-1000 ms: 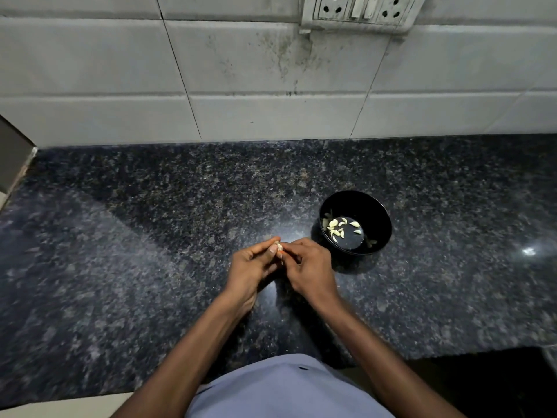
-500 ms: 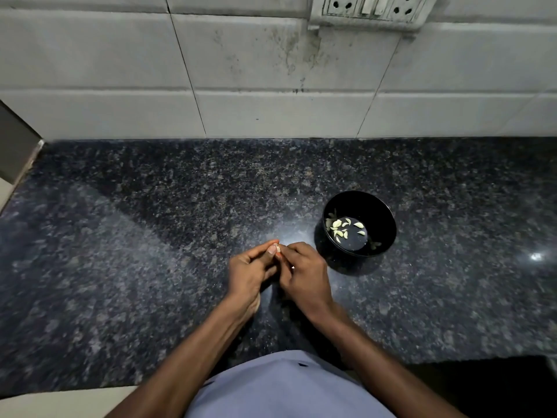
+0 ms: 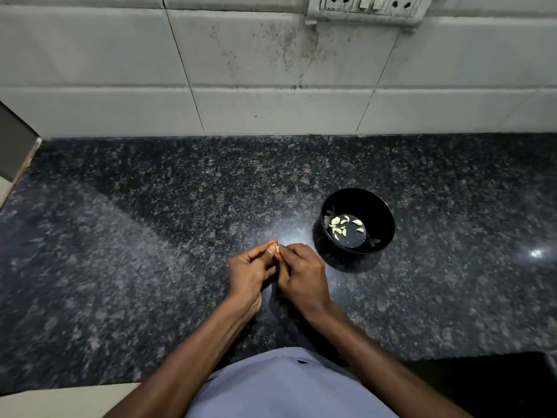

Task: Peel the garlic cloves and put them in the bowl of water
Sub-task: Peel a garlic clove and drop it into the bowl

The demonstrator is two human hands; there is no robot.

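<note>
A small pale garlic clove [image 3: 277,248], mostly hidden by fingertips, was pinched between both hands above the dark speckled granite surface [image 3: 150,251]. The left hand [image 3: 250,274] had its grip curled round the clove with thumb on top; the right hand [image 3: 303,274] had its grip closed on it from the other side. Just to the right stood a round black bowl [image 3: 385,218] with several peeled pale cloves [image 3: 339,226] floating in water. Bare surface stretched left to its edge and back to the grey tiled wall [image 3: 120,70].
</note>
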